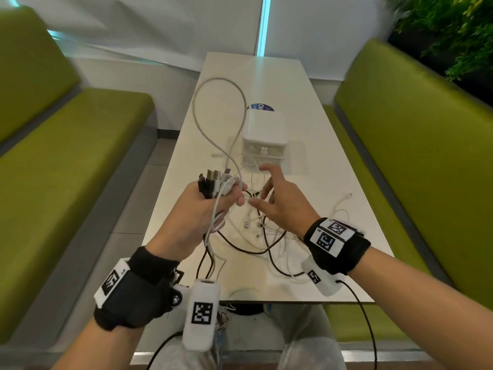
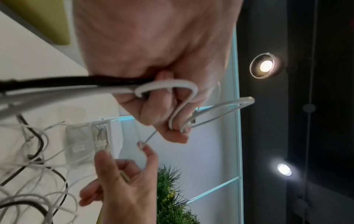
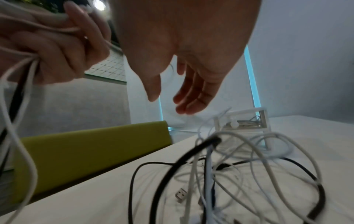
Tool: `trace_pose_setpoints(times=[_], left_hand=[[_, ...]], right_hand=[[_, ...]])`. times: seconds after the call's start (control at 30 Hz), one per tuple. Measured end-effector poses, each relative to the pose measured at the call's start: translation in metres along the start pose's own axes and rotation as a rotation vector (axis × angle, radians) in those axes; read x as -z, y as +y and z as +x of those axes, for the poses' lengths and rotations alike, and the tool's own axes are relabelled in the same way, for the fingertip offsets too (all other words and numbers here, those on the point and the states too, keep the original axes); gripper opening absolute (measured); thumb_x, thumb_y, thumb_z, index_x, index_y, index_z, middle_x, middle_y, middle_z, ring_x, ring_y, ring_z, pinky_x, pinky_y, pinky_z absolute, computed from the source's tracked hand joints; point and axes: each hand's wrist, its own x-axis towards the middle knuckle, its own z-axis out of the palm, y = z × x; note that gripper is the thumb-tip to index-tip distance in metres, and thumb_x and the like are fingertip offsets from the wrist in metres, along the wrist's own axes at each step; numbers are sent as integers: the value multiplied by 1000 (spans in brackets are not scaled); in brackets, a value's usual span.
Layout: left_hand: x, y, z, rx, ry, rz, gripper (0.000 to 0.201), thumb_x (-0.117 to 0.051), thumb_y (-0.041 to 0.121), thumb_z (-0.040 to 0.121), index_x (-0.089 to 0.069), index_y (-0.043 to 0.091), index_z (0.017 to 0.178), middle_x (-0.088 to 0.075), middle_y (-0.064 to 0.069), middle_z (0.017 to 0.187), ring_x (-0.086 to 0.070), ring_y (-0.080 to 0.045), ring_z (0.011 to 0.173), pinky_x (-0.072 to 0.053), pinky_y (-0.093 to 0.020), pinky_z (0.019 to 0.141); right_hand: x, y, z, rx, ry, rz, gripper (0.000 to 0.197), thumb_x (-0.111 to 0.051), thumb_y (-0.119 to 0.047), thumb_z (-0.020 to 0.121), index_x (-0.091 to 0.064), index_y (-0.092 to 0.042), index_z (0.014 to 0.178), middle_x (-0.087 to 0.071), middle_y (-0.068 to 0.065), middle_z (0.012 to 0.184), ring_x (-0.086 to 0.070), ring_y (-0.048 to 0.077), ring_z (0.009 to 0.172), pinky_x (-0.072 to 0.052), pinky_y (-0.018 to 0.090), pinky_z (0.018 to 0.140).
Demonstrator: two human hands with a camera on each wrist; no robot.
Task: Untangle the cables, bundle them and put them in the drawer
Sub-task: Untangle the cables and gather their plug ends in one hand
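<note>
My left hand (image 1: 226,194) is raised above the table and grips a bunch of black and white cable ends (image 1: 216,181), plugs pointing up. A long white cable loop (image 1: 213,102) rises from that fist. The left wrist view shows its fingers (image 2: 153,106) curled round the black and white cables. My right hand (image 1: 264,193) hovers just right of it, fingers spread and relaxed, holding nothing (image 3: 168,100). Below both hands lies the tangle of black and white cables (image 1: 266,244) on the table. A small white drawer unit (image 1: 265,140) stands behind the tangle.
The narrow white table (image 1: 266,76) runs between two green benches (image 1: 66,156) (image 1: 400,156). A blue sticker (image 1: 260,107) lies behind the drawer unit. A loose white plug end (image 1: 349,194) lies at the right. Plants (image 1: 440,28) stand behind the right bench.
</note>
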Motion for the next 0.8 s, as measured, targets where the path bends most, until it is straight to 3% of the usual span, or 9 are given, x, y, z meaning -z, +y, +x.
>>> trace_pose_setpoints(times=[0.1,0.2,0.3,0.43,0.5,0.57,0.67,0.73,0.8], left_hand=[[0,-4,-4,118,-91,3,22,-67,29,82,-72,12,96,-48,-14,81,-36,-2,44,-29,-14,38],[2,-2,-9,163,-139,2,29,-70,30,83,-71,11,106,-44,-13,82,-29,-5,46,-25,-14,37],[9,8,-14,135,-98,164,20,-63,26,91,-71,17,106,-56,-4,75,-30,-10,49,-25,-17,41],[21,15,-19,76,27,463,24,-63,36,92,-73,18,79,-74,-4,95,-53,-23,59,-38,-26,56],[19,19,-22,68,42,508,29,-64,39,91,-73,17,74,-71,2,69,-37,-14,43,-29,-22,46],[13,21,-25,62,36,631,26,-65,35,90,-72,17,73,-53,17,43,-39,-4,35,-24,-13,41],[6,16,-27,36,39,812,24,-67,33,90,-70,19,71,-53,26,43,-46,6,38,-31,-11,41],[4,14,-27,32,48,806,18,-66,34,90,-71,22,78,-63,24,56,-55,8,54,-35,-10,49],[2,12,-27,47,34,774,15,-64,37,91,-73,25,89,-72,16,78,-63,-2,73,-40,-16,60]], right_hand=[[6,-12,-7,144,-83,-63,56,-69,-42,84,-42,-36,132,-59,-10,85,-59,9,67,-50,24,64],[9,-17,-18,241,-169,-200,31,-52,-42,95,-70,-16,97,-59,-9,79,-56,10,69,-44,25,64],[12,-18,-37,79,-367,-23,38,-47,-38,99,-72,-12,86,-70,-3,70,-61,4,60,-47,18,64],[16,-18,-67,-109,-829,152,44,-42,-35,102,-70,-4,88,-74,6,75,-65,18,60,-49,26,69],[17,-14,-78,-149,-1073,121,36,-46,-34,100,-70,-7,101,-75,7,85,-67,18,63,-50,28,74],[21,-12,-85,-215,-1230,63,31,-56,-33,96,-62,-16,121,-75,6,91,-69,16,66,-54,31,84],[24,-7,-84,-238,-1207,-147,47,-61,-38,92,-50,-27,136,-76,1,90,-71,22,75,-49,42,98],[27,-8,-82,-252,-1133,-232,50,-58,-41,92,-47,-26,138,-76,0,87,-72,21,75,-47,37,100],[32,-12,-78,-251,-1020,-288,46,-56,-41,93,-50,-23,135,-76,-1,84,-70,14,67,-49,25,86]])
